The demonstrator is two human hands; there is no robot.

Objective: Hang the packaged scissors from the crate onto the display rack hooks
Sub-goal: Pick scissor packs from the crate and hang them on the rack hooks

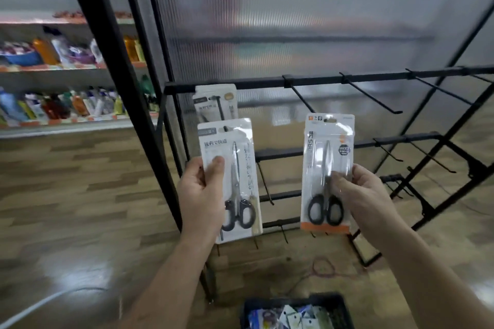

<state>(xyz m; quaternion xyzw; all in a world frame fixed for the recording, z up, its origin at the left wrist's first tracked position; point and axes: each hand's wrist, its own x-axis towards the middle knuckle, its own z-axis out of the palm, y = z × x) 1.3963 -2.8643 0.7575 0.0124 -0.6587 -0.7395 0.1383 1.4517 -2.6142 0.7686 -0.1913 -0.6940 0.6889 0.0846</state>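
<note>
My left hand [201,195] grips a white scissors pack [230,165] with black-handled scissors, thumb on its front. My right hand [361,195] pinches a second scissors pack [324,157] with an orange bottom strip. Both packs are held upright in front of the black display rack [315,80]. One package [215,103] hangs at the left end of the rack's top bar, behind the left pack. Bare hooks [374,99] stick out along the top bar to the right. The dark crate [296,310] with several packages sits on the floor below.
A ribbed translucent panel [294,21] backs the rack. Lower rack bars [401,139] carry more bare hooks. A black upright post [117,61] stands left of the rack. Store shelves [53,67] with bottles line the far left. The floor is wood-patterned.
</note>
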